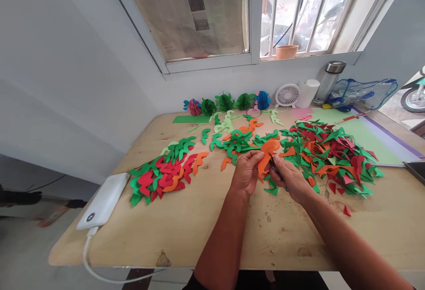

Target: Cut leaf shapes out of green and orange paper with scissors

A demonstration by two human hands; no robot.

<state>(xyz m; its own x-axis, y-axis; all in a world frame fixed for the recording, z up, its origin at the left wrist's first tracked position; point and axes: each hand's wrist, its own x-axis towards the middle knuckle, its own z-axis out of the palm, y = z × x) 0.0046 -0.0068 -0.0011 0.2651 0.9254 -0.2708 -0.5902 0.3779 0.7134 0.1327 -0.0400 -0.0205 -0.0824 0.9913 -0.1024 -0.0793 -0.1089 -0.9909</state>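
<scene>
The left hand [246, 171] pinches orange paper [265, 156] above the worktop [186, 232], and the right hand [291, 177] grasps scissors [279, 173] at its edge; scraps [328, 157] lie at three o'clock from this paper, cut shapes [166, 172] at nine, a fan [287, 95] at one

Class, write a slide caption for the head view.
Left hand holds orange paper, right hand a dark tool, beside colourful scraps.

A home-like craft corner, judging by the paper cuttings [166, 172], wooden table [186, 232] and barred window [298, 11].
</scene>
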